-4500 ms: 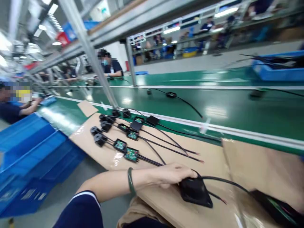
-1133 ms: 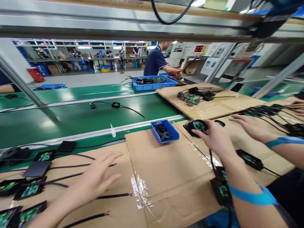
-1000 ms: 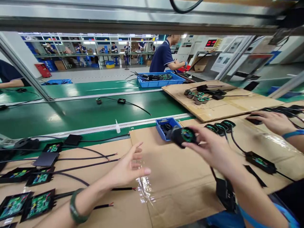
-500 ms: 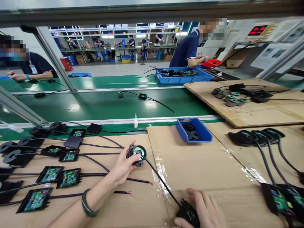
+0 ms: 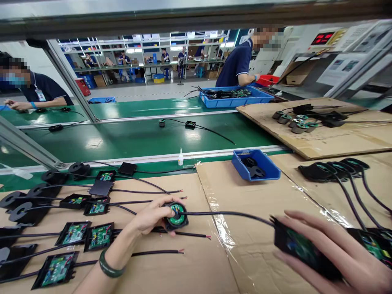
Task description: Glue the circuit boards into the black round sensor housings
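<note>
My left hand (image 5: 150,217) is closed around a round black housing with a green coil inside (image 5: 177,217), resting on the cardboard mat (image 5: 190,269). A black cable (image 5: 226,214) runs from it rightwards to a flat black box with a green circuit board (image 5: 301,252). My right hand (image 5: 333,253) grips that box from above at the lower right, fingers stretched along it. Several more open black boxes with green boards (image 5: 98,236) and their cables lie in rows to the left.
A small blue bin (image 5: 256,165) with black parts and a small glue bottle (image 5: 180,157) stand by the green conveyor belt (image 5: 137,136). More assemblies (image 5: 333,171) lie at right, others on a raised cardboard sheet (image 5: 321,139). People work at the far side.
The left hand has slid the round housing down and slightly right on the mat. The right hand has carried the black box to the right, pulling the cable out straight.
</note>
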The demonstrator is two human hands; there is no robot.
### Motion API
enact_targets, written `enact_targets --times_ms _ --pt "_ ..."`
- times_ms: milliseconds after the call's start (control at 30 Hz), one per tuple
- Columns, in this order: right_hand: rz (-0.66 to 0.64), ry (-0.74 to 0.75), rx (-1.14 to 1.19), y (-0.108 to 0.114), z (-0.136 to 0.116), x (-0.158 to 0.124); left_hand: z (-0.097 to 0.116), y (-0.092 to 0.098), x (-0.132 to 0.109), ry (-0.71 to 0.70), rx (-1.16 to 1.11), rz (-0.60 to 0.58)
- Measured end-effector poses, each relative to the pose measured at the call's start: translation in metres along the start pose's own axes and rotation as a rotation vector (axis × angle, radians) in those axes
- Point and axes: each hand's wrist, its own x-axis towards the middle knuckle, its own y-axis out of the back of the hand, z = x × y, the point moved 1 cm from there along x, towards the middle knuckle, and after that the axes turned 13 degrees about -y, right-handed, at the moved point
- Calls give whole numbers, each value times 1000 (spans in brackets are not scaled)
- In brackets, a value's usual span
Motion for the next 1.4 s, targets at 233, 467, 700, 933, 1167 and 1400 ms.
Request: enact_targets --times_ms 233,467,700,933,1167,1400 --pt "-231 96 10 -112 13 57 -16 2 -7 154 -163 -142" --pt "-462 -9 365 -127 -39 137 -35 1 3 164 -84 207" --pt "-477 -157 463 -225 -90 217 -34 1 5 147 -86 280" --pt "-441 -210 728 -164 -87 184 -22 -4 -1 16 3 166" --pt "-558 -601 1303 -82 -71 75 -16 -13 -9 -255 190 -13" --pt "-436 -1158 1534 -84 -49 6 -27 -24 -6 -307 318 110"
